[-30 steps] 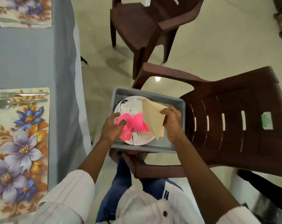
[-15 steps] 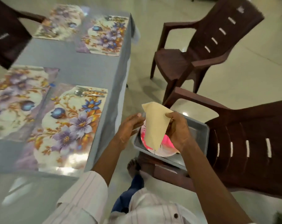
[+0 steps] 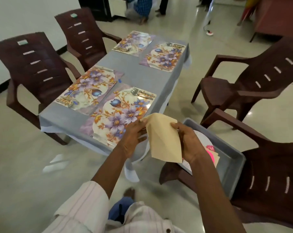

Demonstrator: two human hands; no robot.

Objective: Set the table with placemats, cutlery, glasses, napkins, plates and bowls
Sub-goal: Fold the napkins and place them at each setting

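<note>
1. Both forearms reach forward from rolled-up striped sleeves, and the hands meet at chest level, just past the table's near right corner.
2. The left hand (image 3: 134,137) is turned palm-right and pinches the upper left corner of a beige napkin (image 3: 164,137). Its other fingers spread loosely along the napkin's left edge.
3. The right hand (image 3: 189,142) grips the napkin's right edge with its fingers curled round it, knuckles towards the camera.
4. The napkin hangs between the two hands in the air. It is folded and creased, and its lower point droops towards the floor.
5. Behind the right hand, a grey tray (image 3: 231,158) sits on the seat of a brown plastic chair (image 3: 276,165) to the right of the table.
6. A white plate (image 3: 202,137) lies in the tray with a pink item (image 3: 211,149) on it, both partly hidden by the right hand.
7. The table (image 3: 139,73) has a grey cover and carries four floral placemats.
8. The nearest placemat (image 3: 119,113) lies just left of the left hand and has cutlery (image 3: 141,94) along its far edge.
</note>
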